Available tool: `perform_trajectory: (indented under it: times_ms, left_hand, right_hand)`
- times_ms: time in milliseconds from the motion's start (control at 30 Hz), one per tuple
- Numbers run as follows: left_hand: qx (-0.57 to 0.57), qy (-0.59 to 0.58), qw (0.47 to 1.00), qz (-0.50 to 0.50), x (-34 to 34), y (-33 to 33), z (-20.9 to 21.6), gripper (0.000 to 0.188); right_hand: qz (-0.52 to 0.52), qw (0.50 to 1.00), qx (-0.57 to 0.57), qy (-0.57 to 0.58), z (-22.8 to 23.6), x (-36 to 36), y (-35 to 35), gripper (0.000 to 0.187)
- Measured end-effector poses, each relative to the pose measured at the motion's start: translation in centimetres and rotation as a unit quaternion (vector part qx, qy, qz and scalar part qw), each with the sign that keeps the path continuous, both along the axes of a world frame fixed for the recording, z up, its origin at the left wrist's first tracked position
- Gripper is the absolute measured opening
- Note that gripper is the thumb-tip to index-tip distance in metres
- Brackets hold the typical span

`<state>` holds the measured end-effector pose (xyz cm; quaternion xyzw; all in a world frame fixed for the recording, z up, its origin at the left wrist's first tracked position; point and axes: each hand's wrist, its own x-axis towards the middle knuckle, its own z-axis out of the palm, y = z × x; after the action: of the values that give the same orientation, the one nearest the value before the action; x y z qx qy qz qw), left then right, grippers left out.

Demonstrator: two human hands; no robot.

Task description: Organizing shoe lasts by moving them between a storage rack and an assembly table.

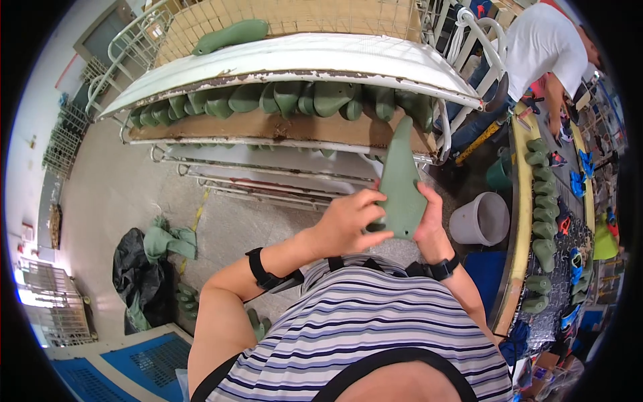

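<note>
Far left on the concrete floor: a black plastic bag (137, 275) w/ a heap of pale green cloth (169, 241) on it, well apart from the hands. Above, a white metal rack (295, 57) w/ a row of green plastic shoe lasts (281, 99) on its wooden shelf, one more lying on top.

Centre: left hand (347, 221) is closed round the lower left side of a long green plastic shoe last (400, 184), fingers wrapped over its front. The last stands upright, narrow end up, held at chest height in front of the rack. Right hand (429, 224) clasps its right side, palm pressed flat; both grips look firm.

To handle it well, I'd say keep both palms low on the wide end so the tip doesn't swing, & keep it off the rack rail.

Right: a grey plastic bucket (481, 220) on the floor, then a long bench (519, 221) w/ more green lasts; another person in a white shirt (542, 43) stands beyond.
</note>
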<state>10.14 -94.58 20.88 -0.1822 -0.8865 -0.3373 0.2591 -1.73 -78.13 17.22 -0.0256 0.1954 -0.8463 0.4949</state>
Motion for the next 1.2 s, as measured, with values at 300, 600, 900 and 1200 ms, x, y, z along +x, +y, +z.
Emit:
perform_trajectory:
  times_ms: [300,600,900,1200]
  left_hand:
    - [-0.063,0.034,0.948,0.309,-12.1,-13.7,-1.1,0.053]
    - [-0.332,-0.151,0.879,0.306,-21.2,-15.2,-2.2,0.089]
    - [-0.102,-0.124,0.917,0.365,-16.9,-14.7,1.2,0.067]
    - [0.603,-0.093,0.730,0.310,6.3,-8.5,-0.9,0.048]
  right_hand:
    - [-0.053,0.979,0.164,0.112,-2.0,2.5,9.5,0.074]
    - [-0.123,0.949,0.268,0.114,-1.8,6.3,15.7,0.075]
    - [-0.105,0.939,0.288,0.159,-2.6,6.7,22.4,0.081]
    - [-0.127,0.939,0.309,0.080,-4.7,4.7,30.7,0.081]
